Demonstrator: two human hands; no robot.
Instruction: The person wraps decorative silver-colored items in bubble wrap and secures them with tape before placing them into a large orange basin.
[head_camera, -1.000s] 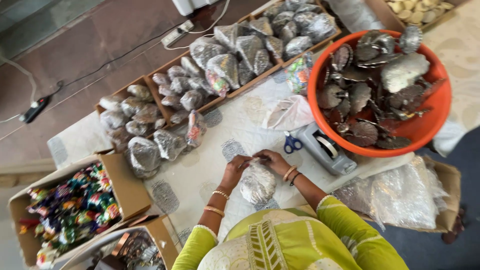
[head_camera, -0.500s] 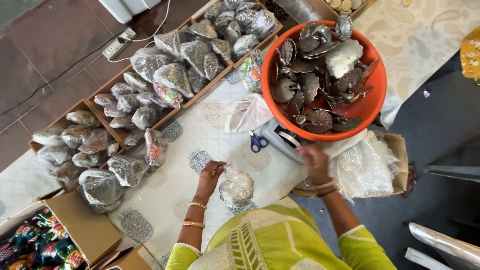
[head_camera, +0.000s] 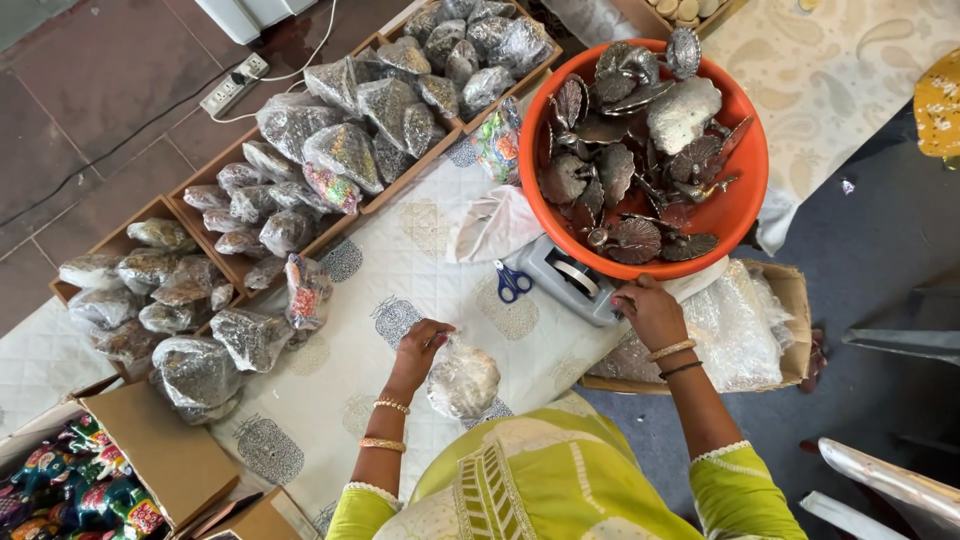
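My left hand (head_camera: 418, 349) pinches the top of a clear plastic bag holding a silver metal piece (head_camera: 462, 379), which rests on the white patterned cloth (head_camera: 420, 250) in front of me. My right hand (head_camera: 650, 309) reaches out to the right and rests on the grey tape dispenser (head_camera: 570, 280), just under the rim of the orange tub (head_camera: 745, 190). The tub is full of dark silver peacock-shaped metal pieces (head_camera: 630, 150). Blue-handled scissors (head_camera: 511, 281) lie on the cloth between my hands.
Long cardboard trays (head_camera: 390, 190) with several bagged metal pieces run along the far side. A cardboard box of clear bags (head_camera: 740, 330) stands at the right. A box of colourful figurines (head_camera: 70, 490) sits bottom left. A power strip (head_camera: 235, 83) lies on the floor.
My right hand has let go of the bagged piece and moved right to the tape dispenser. The left hand stays on the bag. The view has shifted right.
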